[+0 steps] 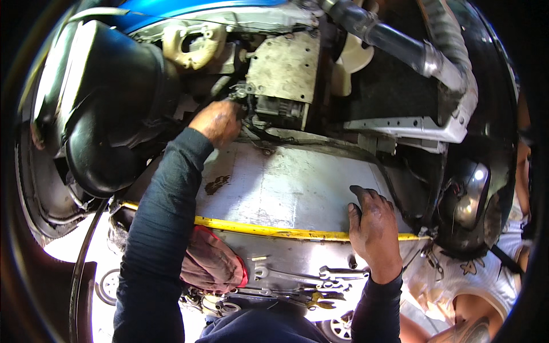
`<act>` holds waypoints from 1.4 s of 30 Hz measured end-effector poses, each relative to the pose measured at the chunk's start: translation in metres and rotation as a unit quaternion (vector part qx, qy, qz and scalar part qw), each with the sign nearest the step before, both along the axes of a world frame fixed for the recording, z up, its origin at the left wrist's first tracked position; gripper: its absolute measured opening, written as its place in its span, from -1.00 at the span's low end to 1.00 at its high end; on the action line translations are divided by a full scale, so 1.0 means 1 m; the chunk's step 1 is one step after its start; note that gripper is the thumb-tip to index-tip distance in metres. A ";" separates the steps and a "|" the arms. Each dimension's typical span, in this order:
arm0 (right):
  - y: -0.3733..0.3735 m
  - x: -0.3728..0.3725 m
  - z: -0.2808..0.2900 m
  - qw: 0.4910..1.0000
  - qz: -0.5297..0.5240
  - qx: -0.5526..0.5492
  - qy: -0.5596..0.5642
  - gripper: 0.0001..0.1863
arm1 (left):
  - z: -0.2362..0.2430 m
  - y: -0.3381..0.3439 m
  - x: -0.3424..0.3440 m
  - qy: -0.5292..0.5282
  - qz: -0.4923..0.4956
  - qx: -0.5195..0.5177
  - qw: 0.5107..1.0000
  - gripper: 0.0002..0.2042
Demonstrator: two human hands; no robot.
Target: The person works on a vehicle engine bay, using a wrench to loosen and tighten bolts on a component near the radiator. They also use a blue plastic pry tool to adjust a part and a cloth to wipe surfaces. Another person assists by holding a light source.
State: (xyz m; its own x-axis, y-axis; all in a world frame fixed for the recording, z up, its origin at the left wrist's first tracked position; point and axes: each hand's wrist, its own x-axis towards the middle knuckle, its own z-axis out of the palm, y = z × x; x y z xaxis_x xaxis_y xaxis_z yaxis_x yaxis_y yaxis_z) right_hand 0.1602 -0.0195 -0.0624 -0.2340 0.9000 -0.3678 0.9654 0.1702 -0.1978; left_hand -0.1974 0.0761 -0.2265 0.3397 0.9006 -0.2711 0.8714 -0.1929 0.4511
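Note:
My left hand (pixel 218 123) reaches into an engine bay, its fingers curled in beside a small metal fitting (pixel 242 90) at the lower left of a pale square metal plate (pixel 285 66). What those fingers grip, if anything, is hidden and partly blurred. Under the plate sits a dark finned part (pixel 278 107) with thin cables below it. My right hand (pixel 374 226) rests on the right side of a wide silver panel (pixel 274 183), near its yellow front edge (pixel 274 230), fingers stretched out and holding nothing.
A big black air duct (pixel 108 114) fills the left; a dark hose (pixel 394 46) runs at the upper right. Nearer me lie a red-brown cloth (pixel 209 263), several wrenches (pixel 291 276) and yellow-handled pliers (pixel 321 301). Another person in a white top (pixel 457 283) is at the right.

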 end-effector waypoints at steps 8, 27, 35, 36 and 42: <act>-0.037 0.016 -0.036 0.985 -0.059 0.135 0.089 -0.79 | -0.010 0.009 0.023 0.078 0.096 -0.101 0.987 -0.69; -0.037 0.012 -0.030 0.985 -0.100 0.135 0.038 -0.81 | 0.069 -0.021 0.028 0.196 0.063 -0.026 0.978 -0.63; -0.042 0.013 -0.028 0.979 -0.111 0.159 0.065 -0.80 | 0.182 -0.176 0.045 0.039 0.056 0.275 0.959 -0.70; -0.042 0.013 -0.028 0.980 -0.109 0.156 0.056 -0.79 | 0.192 -0.192 0.046 0.032 0.105 0.171 0.979 -0.70; -0.046 0.013 -0.025 0.978 -0.112 0.167 0.046 -0.76 | 0.220 -0.270 0.053 0.023 0.133 0.168 0.976 -0.62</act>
